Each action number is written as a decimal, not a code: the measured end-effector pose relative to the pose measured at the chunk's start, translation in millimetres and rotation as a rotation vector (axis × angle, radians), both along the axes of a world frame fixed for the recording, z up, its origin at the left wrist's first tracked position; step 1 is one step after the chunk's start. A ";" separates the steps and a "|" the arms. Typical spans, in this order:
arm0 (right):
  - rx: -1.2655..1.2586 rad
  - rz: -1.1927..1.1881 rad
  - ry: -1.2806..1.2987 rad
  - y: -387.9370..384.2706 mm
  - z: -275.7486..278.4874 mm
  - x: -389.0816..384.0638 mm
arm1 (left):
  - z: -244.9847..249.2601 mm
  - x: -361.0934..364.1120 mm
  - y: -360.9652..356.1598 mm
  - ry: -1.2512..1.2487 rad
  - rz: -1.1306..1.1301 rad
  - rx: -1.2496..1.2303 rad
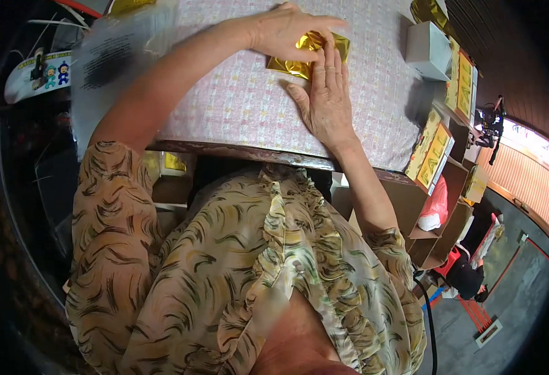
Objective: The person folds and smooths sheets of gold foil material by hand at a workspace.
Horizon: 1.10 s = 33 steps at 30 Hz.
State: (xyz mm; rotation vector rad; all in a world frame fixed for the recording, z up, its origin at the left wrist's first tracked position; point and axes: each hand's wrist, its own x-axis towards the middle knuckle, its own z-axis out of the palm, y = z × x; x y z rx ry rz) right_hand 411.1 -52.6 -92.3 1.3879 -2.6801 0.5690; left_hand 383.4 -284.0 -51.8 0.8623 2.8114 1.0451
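Note:
A shiny gold foil piece, perhaps a sheet or a flat packet, lies on the cloth-covered table in front of me. My right hand rests flat on its near right part, fingers stretched forward and the thumb held out to the side. Across the far left part of the foil reaches my left hand, with its thumb and fingers spread over it. The fingertips of both hands come close together on the foil. Part of the foil is hidden beneath them.
A pink-and-white checked cloth covers the table. Clear plastic sheeting lies at its left. Along the right edge stand a white box and yellow boxes. Cardboard boxes are beyond. A person is at the far right.

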 end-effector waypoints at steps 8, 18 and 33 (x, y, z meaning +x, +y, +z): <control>0.032 -0.008 0.042 -0.2 2.3 1.0 | -22.8 -14.2 -32.6 0.019 0.175 0.128; 0.011 0.017 0.037 -4.3 10.6 2.4 | 5.0 -2.3 -7.6 0.152 0.335 -0.046; 0.013 0.014 0.045 -3.2 3.4 1.2 | -7.5 25.5 -22.2 0.212 0.584 0.278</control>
